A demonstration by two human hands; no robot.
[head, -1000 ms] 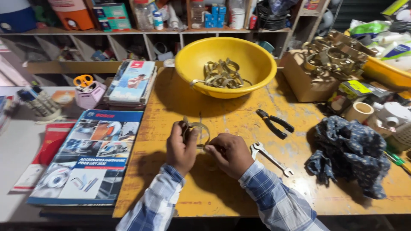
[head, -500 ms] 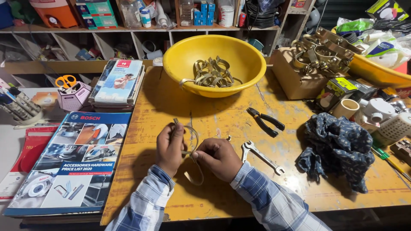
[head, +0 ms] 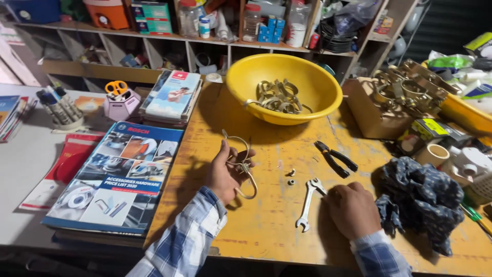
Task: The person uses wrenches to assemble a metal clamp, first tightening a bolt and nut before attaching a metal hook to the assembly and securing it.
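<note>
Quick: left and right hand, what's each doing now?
Left hand: closed on a metal clamp.
Right hand: curled, knuckles up, touching the spanner; grip cannot be told.

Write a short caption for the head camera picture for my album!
Left hand holds an opened metal pipe clamp over a yellow workbench; right hand rests beside a small wrench.

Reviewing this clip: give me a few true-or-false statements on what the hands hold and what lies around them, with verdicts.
1. The left hand holds a metal clamp. True.
2. The right hand grips the pliers. False: the pliers lie alone on the table; the hand rests by the spanner.
3. The yellow bowl contains metal clamps. True.
4. The dark cloth covers the spanner. False: the cloth lies apart, beyond the right hand.
5. Two small nuts lie on the table. True.
</note>
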